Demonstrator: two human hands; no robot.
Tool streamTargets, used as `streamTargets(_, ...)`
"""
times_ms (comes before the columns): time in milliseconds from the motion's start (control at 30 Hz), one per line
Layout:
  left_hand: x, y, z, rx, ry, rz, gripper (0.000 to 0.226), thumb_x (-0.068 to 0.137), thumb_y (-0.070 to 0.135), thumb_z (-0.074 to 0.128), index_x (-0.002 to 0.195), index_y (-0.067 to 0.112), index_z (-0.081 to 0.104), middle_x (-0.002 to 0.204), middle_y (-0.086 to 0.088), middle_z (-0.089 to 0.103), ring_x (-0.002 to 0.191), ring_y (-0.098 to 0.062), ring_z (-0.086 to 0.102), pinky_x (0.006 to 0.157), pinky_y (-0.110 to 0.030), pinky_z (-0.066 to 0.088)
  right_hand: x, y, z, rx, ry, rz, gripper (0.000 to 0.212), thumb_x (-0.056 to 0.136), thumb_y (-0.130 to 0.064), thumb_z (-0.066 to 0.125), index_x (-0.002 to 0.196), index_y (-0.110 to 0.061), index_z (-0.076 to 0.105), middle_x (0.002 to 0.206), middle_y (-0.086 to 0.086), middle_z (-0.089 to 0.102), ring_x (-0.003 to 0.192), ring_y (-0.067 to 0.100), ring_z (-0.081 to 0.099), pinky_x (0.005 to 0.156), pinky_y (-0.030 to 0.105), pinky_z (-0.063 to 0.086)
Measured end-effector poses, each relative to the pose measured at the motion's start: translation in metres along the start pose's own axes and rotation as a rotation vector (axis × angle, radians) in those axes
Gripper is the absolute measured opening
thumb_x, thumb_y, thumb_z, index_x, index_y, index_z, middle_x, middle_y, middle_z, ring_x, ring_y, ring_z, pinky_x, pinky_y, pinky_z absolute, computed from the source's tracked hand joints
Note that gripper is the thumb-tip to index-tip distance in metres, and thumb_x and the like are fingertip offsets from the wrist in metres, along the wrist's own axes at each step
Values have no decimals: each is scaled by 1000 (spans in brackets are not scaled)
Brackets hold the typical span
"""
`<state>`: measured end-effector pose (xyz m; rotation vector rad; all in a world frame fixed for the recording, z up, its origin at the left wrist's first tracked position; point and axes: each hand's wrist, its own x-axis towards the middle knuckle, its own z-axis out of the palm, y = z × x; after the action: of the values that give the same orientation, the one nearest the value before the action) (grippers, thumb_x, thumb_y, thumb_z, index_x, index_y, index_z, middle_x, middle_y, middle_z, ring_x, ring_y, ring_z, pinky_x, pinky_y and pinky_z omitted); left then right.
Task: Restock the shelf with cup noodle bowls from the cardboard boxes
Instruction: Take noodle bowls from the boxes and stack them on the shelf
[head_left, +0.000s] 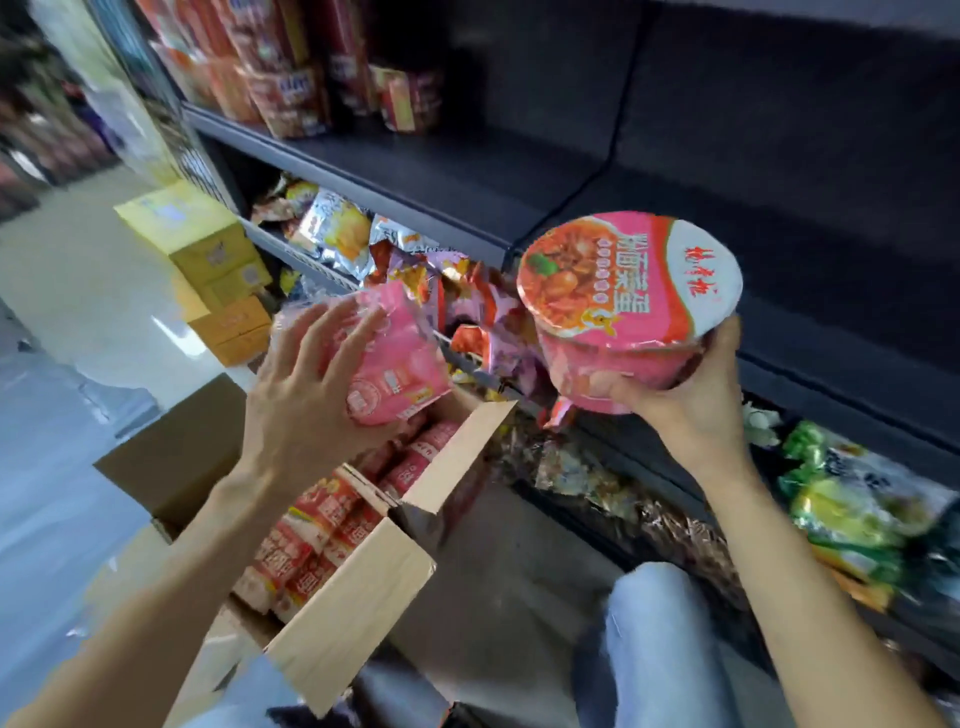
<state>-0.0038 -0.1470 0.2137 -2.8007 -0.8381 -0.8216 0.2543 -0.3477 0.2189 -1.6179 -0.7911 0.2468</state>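
Our right hand (691, 395) grips one noodle bowl (628, 306); our left hand (306, 384) clasps a blurred second bowl (389, 358) above the box (363, 613).

Head view, downward, close to shelf (363, 197)

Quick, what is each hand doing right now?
Left hand: grips a pink noodle bowl above the open cardboard box.
Right hand: holds another pink noodle bowl from below, near the shelf.
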Motion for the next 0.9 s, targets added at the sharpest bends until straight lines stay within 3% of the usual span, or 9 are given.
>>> streamTargets(100, 31, 46, -23, -10, 137, 183, 93, 70, 69, 65, 143, 17, 40, 143, -16, 46, 133, -36, 39, 97, -61, 44, 4, -3, -60, -99, 183, -34, 120, 43, -52, 87, 143, -21, 27, 138, -5, 47, 126, 6, 47, 106, 27, 42)
streamTargets(267, 75, 147, -31, -30, 230, 452, 92, 70, 62, 73, 143, 19, 38, 145, -15, 42, 136, -33, 35, 99, -55, 40, -7, 18, -159, -172, 404, -9, 113, 54, -30, 91, 145, -24, 24, 140, -7, 39, 127, 3, 41, 99, 12, 34)
streamTargets(433, 108, 248, -15, -11, 266, 701, 93, 70, 58, 74, 145, 24, 32, 148, -10, 33, 138, -32, 30, 101, -52, 41, -11, 48, -244, -305, 561, 90, 111, 58, -27, 90, 146, -16, 24, 142, 6, 24, 122, 6, 33, 104, 19, 29)
streamTargets(567, 127, 314, -2, 22, 315, 863, 85, 76, 53, 72, 146, 23, 35, 148, -11, 42, 138, -32, 32, 104, -53, 38, -21, 73, -308, -314, 656, 185, 121, 61, -33, 88, 152, -20, 11, 148, 11, 25, 138, 21, 24, 115, 36, 23)
streamTargets(700, 139, 363, 9, 58, 360, 977, 99, 68, 47, 81, 147, 24, 28, 151, -9, 29, 141, -30, 26, 111, -53, 29, -40, 81, -353, -391, 643, 312, 121, 71, -38, 81, 152, -17, -6, 157, 15, 11, 146, 30, 6, 118, 52, 12)
streamTargets(800, 143, 389, 15, 58, 371, 1026, 97, 70, 34, 82, 149, 26, 26, 153, -7, 26, 143, -29, 22, 115, -51, 19, -70, 52, -357, -511, 695, 105, 104, 82, -24, 74, 152, -12, -1, 159, 12, 5, 147, 26, 1, 118, 50, 12)
streamTargets(833, 144, 395, 17, 57, 373, 1041, 97, 70, 29, 82, 149, 25, 26, 153, -7, 26, 143, -29, 21, 115, -51, 18, -80, 33, -351, -553, 610, -28, 105, 81, -25, 75, 152, -16, -3, 159, 5, 1, 148, 21, -1, 120, 46, 10)
streamTargets(900, 145, 408, 17, 53, 375, 1086, 96, 70, 23, 82, 149, 25, 26, 154, -6, 27, 144, -29, 22, 115, -52, 19, -89, -4, -326, -730, 286, -164, 127, 71, -46, 78, 147, -24, -21, 157, -7, -17, 146, 14, -15, 121, 38, -1)
